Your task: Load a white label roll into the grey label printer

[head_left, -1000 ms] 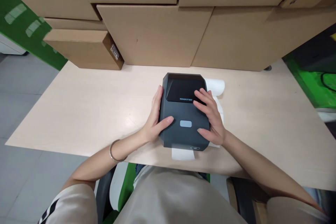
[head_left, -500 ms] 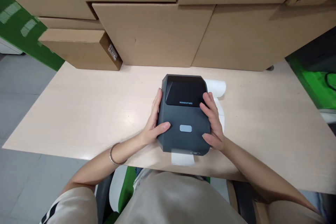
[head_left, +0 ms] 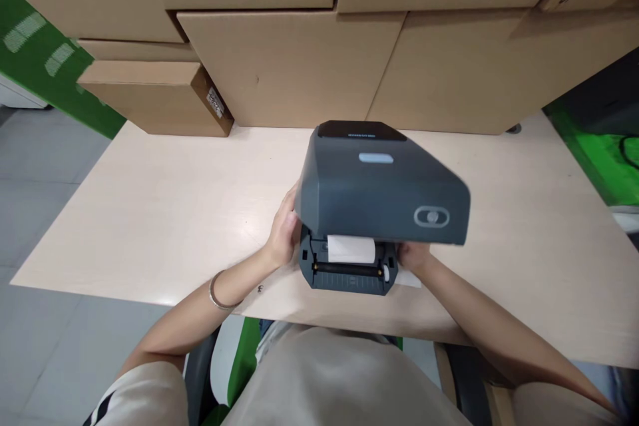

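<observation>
Label printer [head_left: 369, 213] sits at front-center of table [head_left: 150, 213], lid [head_left: 379, 186] swung up, paper roll [head_left: 351, 249] exposed. L hand [head_left: 284, 233] grips left side; R hand [head_left: 414, 256] mostly hidden under lid, grip unclear. Opening done; roll untouched.

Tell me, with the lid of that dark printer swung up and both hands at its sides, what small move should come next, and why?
Probably push the lid fully back, then free the right hand. The lid hangs over the paper roll, and both the right hand and left hand sit at the printer base.
</observation>
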Motion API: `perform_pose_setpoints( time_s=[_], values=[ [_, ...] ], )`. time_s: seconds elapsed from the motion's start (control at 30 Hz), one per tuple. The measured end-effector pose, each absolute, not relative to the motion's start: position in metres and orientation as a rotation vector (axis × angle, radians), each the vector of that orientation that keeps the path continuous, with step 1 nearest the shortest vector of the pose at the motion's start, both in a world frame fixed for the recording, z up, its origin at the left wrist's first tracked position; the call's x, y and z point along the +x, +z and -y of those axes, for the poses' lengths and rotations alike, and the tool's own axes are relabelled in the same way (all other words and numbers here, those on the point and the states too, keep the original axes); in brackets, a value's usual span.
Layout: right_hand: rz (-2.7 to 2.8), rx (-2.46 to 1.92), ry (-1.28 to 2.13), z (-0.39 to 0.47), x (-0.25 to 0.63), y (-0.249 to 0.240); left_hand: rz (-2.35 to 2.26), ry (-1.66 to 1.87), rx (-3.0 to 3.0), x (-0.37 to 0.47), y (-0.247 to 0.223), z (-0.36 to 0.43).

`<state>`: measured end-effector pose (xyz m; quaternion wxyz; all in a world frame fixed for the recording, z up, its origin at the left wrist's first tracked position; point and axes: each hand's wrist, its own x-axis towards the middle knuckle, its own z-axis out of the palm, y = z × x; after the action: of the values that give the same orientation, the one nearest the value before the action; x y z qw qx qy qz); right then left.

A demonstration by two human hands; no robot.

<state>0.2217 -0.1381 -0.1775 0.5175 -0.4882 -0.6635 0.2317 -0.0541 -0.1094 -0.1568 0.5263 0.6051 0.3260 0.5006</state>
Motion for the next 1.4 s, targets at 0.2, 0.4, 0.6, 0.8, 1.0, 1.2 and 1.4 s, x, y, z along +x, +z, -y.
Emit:
perform_pose_setpoints(
  time_s=[0.2,0.4,0.6,0.8,1.0,1.2,1.4],
  values=[
    [1.81,-1.155,0.184,0.123,0.24,-0.156,-0.764,1.21,2.031,-0.057,-0.145,0.111],
    [1.897,-1.113,0.11,0.111,0.24,-0.135,-0.625,0.998,2.203,-0.059,-0.134,0.109],
    [1.921,-1.1,0.128,0.107,0.231,-0.116,-0.554,0.905,2.148,-0.064,-0.139,0.103],
    [1.89,-1.26,0.084,0.091,0.219,-0.102,-0.561,0.88,2.143,-0.064,-0.139,0.103],
    [1.882,-1.32,0.05,0.082,0.212,-0.101,-0.549,0.882,2.15,-0.064,-0.135,0.103],
    [1.918,-1.387,-0.157,0.091,0.196,-0.083,-0.629,1.043,1.929,-0.06,-0.148,0.102],
    [2.513,-1.247,-0.17,0.081,0.177,-0.072,-0.847,1.053,1.536,-0.052,-0.17,0.089]
  ],
)
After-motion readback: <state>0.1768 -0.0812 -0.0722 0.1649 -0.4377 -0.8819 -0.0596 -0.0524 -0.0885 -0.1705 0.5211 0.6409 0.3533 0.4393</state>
